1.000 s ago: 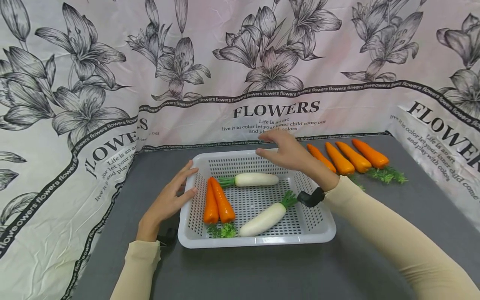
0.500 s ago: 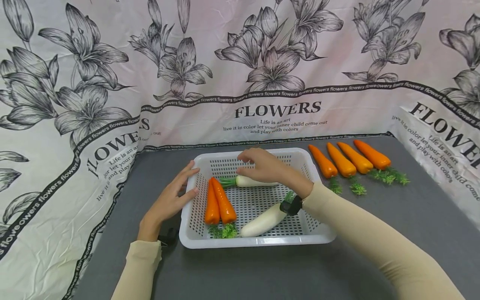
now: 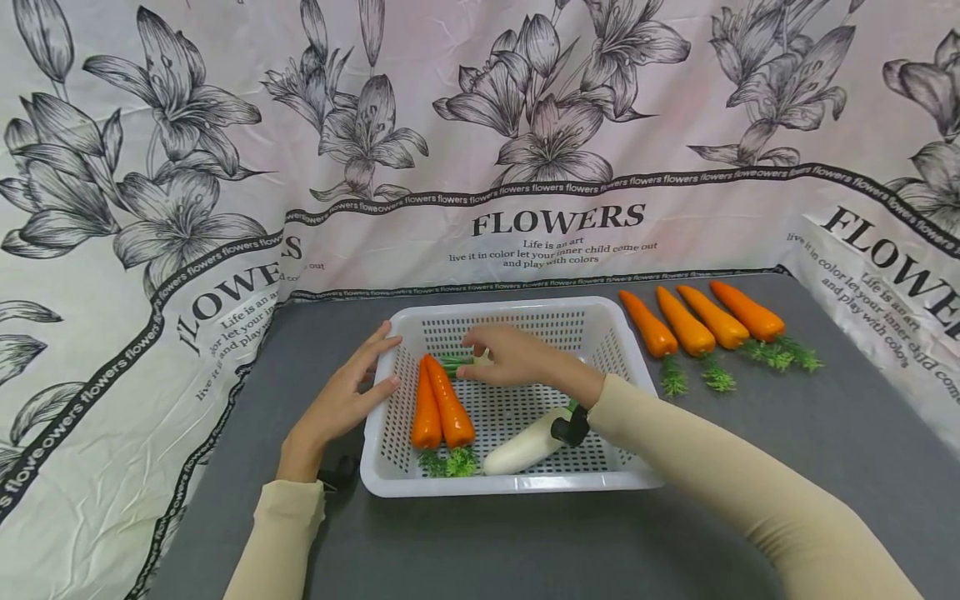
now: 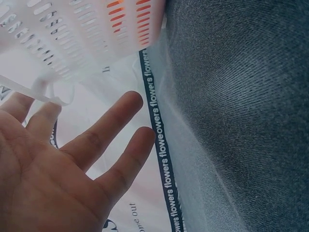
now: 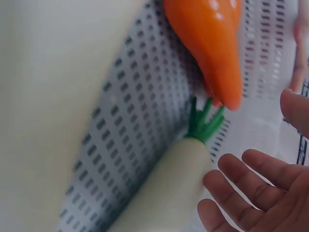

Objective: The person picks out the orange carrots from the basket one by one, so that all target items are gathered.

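Note:
A white perforated plastic basket point(image 3: 480, 486) stands on the grey table. My left hand point(image 3: 341, 406) is at its left rim, fingers spread; in the left wrist view fingertips point(image 4: 46, 116) meet the rim. Inside the basket, my right hand point(image 3: 517, 358) is over the rear white radish point(image 5: 166, 181), which it mostly hides in the head view. The right wrist view shows loosely bent fingers point(image 5: 236, 186) right at the radish's side, with the thumb point(image 5: 295, 113) apart from it. Two orange carrots point(image 3: 450, 412) lie at the basket's left. A second radish point(image 3: 521, 450) lies in front, its leaves partly hidden.
Several orange carrots point(image 3: 682, 325) with green tops lie in a row on the table right of the basket. A flower-printed cloth point(image 3: 555, 221) hangs behind the table and along both sides.
My right hand has come from above the basket's back right rim, left and down into the basket over the rear radish. My left hand has stayed at the rim.

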`<move>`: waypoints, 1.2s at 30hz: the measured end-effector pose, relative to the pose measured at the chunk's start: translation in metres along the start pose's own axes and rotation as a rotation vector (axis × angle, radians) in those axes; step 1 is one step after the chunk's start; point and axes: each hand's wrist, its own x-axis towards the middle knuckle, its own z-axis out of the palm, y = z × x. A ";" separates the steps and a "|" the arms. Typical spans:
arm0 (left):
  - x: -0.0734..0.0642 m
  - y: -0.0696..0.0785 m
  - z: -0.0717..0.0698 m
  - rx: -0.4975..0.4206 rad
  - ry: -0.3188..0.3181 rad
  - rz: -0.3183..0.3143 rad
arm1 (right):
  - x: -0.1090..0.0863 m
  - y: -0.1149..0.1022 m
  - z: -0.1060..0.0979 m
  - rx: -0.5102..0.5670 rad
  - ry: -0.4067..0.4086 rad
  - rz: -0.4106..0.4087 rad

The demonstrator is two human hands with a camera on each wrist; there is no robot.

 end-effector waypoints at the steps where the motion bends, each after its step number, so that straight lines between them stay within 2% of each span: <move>1: 0.000 0.000 0.000 0.001 0.000 0.000 | 0.001 -0.001 0.003 0.002 -0.010 -0.001; 7: -0.001 0.000 0.000 0.002 0.001 0.006 | 0.003 -0.006 0.019 0.005 -0.051 0.017; 22: -0.001 -0.001 -0.001 -0.002 -0.001 0.008 | -0.002 -0.015 0.040 0.165 -0.202 0.115; 36: 0.000 0.000 -0.001 -0.004 -0.005 -0.007 | -0.004 -0.012 0.048 0.275 -0.241 0.123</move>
